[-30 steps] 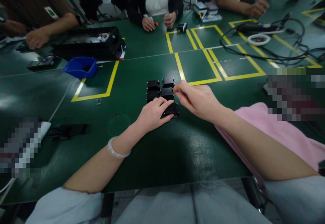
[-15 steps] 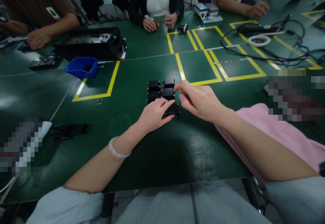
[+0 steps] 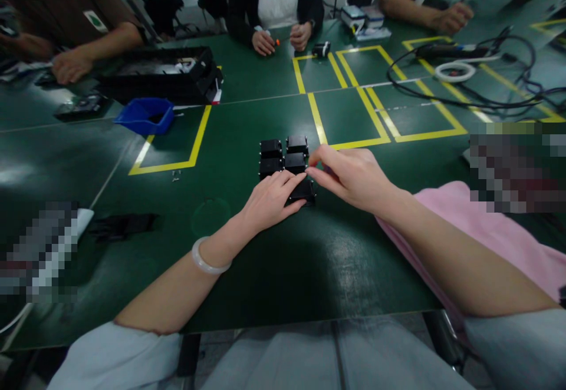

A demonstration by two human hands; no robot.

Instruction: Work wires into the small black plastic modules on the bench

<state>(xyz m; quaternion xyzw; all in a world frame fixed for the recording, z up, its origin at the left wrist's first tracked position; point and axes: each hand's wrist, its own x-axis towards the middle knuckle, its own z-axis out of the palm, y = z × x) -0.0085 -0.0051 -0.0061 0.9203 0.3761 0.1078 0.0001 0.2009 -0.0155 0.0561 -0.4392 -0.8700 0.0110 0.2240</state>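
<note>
Several small black box-shaped parts [image 3: 295, 161] with shiny metal points at their sides stand in two columns on the green table. Flat over the nearer ones lies my left hand [image 3: 272, 198], fingers stretched out; its thumb and forefinger spread across the nearest right-hand black part [image 3: 304, 189]. The parts beneath that palm are partly hidden. At the right edge of this group, my right hand [image 3: 347, 172] is closed in a pinch, thumb and forefinger tips together beside the metal points. Anything between those tips is too small to make out.
A blue bin [image 3: 145, 115] and a long black housing [image 3: 159, 75] stand at the left. Tiny metal pieces [image 3: 175, 175] and a dark part [image 3: 124, 225] lie nearer. Pink cloth [image 3: 460, 207] lies under my right forearm. Cables [image 3: 477, 95] coil far right. People sit opposite.
My right thumb has come up to the forefinger, closing the pinch, and the fingertips are lower along the parts' right edge. My left hand stays in place.
</note>
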